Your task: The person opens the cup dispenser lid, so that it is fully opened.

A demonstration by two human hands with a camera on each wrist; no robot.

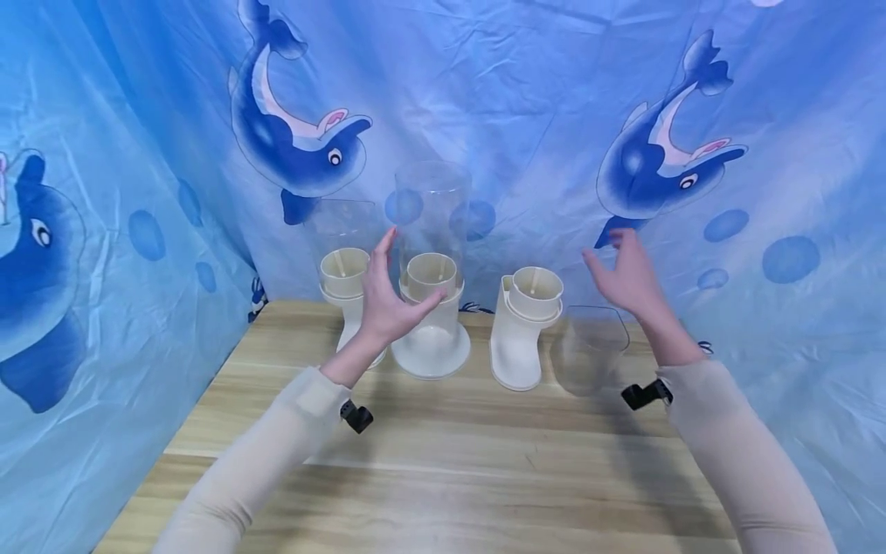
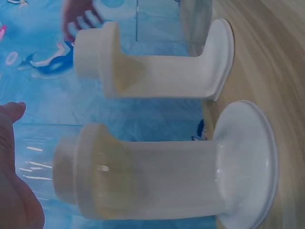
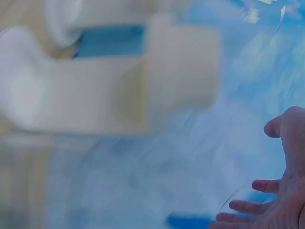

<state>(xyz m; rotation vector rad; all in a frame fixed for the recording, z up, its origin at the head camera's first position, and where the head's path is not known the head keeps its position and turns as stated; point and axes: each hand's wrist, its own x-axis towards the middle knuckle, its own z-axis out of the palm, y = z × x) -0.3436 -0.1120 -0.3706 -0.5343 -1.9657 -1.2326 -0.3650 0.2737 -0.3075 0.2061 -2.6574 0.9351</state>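
Observation:
My left hand (image 1: 388, 308), thumb and fingers spread, hovers in front of the gap between the left and middle white stands. A tall clear tube (image 1: 432, 204) rises from the cream collar of the middle stand (image 1: 431, 350), which has a round base. Fingers spread and nothing held, my right hand (image 1: 631, 281) is raised above a clear container (image 1: 591, 350) on the table. To its left is a white stand (image 1: 515, 350) with a bare cream cup top; it appears blurred in the right wrist view. Part of the left hand (image 2: 16, 186) shows at the edge of the left wrist view.
Behind the left hand stands another white stand (image 1: 351, 312) topped by a clear container (image 1: 339, 219). All stand along the back of the wooden table (image 1: 443, 477). A blue dolphin-print curtain (image 1: 498, 115) hangs close behind and at both sides.

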